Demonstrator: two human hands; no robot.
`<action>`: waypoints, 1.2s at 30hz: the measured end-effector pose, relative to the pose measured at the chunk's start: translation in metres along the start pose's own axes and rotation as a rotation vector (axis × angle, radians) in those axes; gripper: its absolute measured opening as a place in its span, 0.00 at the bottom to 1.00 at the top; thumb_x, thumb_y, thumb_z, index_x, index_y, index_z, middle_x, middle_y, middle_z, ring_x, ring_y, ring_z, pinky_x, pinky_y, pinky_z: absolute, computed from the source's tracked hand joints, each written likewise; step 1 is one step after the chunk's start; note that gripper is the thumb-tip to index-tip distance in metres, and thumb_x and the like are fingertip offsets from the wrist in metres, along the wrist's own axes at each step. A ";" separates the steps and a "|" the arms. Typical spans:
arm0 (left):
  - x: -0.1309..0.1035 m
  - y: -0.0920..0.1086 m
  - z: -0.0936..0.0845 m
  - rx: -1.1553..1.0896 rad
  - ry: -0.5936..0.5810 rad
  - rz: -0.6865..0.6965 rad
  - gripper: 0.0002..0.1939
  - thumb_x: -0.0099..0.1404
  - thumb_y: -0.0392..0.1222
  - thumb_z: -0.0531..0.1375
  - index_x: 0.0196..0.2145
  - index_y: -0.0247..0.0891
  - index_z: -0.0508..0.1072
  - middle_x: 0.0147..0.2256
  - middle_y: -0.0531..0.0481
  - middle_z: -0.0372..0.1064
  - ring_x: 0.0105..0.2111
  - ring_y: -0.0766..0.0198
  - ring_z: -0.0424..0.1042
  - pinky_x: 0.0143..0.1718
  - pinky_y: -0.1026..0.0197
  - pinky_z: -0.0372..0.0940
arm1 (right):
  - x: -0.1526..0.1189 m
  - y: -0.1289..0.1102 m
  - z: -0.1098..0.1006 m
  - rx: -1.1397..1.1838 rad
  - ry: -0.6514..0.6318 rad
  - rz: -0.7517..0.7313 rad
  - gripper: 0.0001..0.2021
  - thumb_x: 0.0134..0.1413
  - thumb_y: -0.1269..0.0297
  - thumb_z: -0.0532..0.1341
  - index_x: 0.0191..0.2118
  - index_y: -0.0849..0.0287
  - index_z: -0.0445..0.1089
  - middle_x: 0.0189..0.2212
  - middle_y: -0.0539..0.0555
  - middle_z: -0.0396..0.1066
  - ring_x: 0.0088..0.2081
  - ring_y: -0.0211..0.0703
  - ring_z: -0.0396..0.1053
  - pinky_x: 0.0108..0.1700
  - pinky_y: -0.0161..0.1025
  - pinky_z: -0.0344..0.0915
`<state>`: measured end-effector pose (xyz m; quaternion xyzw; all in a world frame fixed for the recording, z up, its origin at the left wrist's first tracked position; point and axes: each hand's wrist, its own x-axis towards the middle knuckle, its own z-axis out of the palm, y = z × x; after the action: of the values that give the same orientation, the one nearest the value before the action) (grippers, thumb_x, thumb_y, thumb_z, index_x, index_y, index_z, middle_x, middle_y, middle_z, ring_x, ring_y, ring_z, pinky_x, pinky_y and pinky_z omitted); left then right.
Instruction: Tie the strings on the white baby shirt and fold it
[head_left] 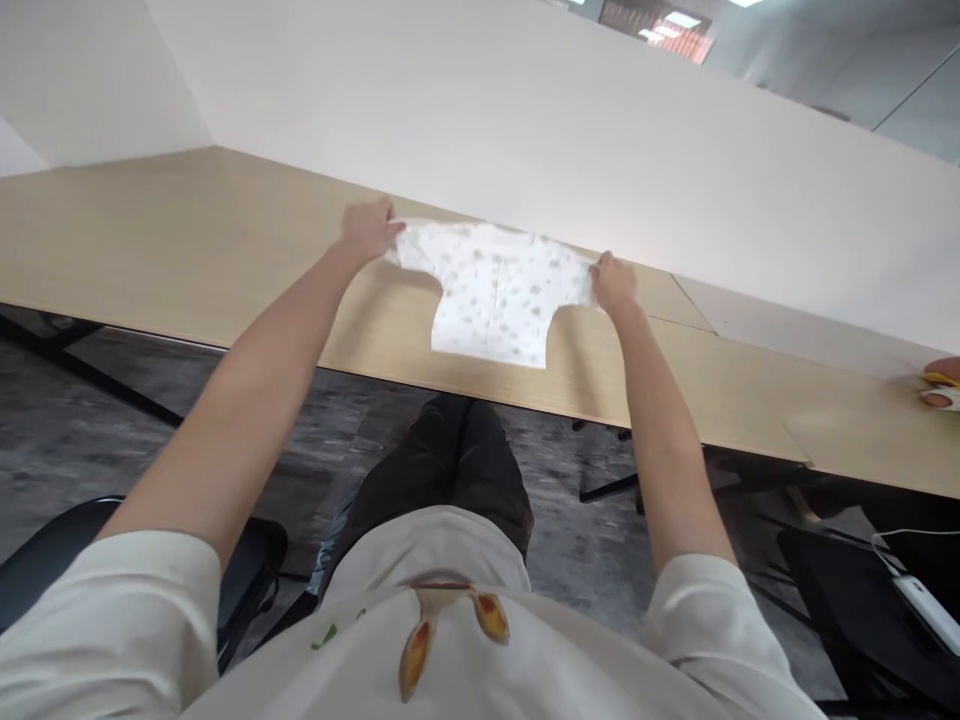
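Note:
A small white baby shirt [495, 295] with a faint pale print is stretched out sideways above the wooden table. Its left sleeve end is gripped by my left hand [370, 230], fingers closed on the cloth. At the other sleeve end, my right hand [615, 282] is closed in the same way. The body of the shirt hangs between my hands, its lower edge towards me. Both my hands are slightly blurred, and the sleeve tips are hidden inside them.
A long light-wood table [150, 240] runs across in front of me, with a white partition [525, 130] along its back. Another person's hand [943, 372] shows at the far right. Dark chairs [255, 560] and a white power bank [926, 610] are below table height.

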<state>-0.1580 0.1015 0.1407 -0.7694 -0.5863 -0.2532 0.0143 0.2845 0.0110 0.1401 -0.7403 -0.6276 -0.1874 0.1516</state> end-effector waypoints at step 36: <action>-0.139 -0.083 0.059 -0.315 -0.200 0.063 0.35 0.64 0.63 0.49 0.58 0.36 0.70 0.57 0.42 0.69 0.57 0.51 0.67 0.60 0.54 0.59 | -0.155 0.067 0.051 0.150 -0.184 0.367 0.22 0.57 0.74 0.47 0.50 0.66 0.73 0.46 0.68 0.74 0.47 0.54 0.72 0.47 0.45 0.65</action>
<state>-0.2369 0.0217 0.0099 -0.8013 -0.5136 -0.2636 -0.1568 0.3332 -0.1123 0.0233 -0.8428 -0.5056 -0.0408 0.1799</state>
